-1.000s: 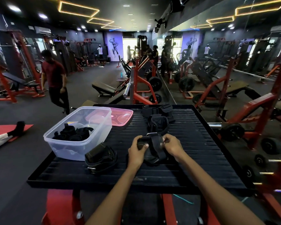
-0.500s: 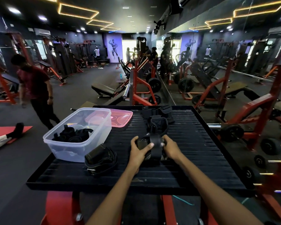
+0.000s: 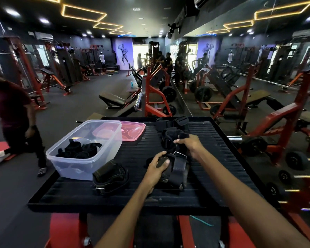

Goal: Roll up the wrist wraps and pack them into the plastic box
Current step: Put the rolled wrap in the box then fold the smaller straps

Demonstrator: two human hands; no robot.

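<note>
We see the left hand (image 3: 158,165) gripping a black wrist wrap (image 3: 175,169) on the ribbed black platform (image 3: 222,158). The right hand (image 3: 190,144) pinches its strap end, fingers curled. The plastic box (image 3: 89,147) stands to the left, with rolled wraps (image 3: 79,151) inside

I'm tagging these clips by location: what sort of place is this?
A commercial gym, almost certainly. Red-framed weight machines loaded with black plates fill the floor, an incline bench stands mid-room, and a bodybuilder mural covers the far wall. The long mirror wall on the right fits too.
</note>
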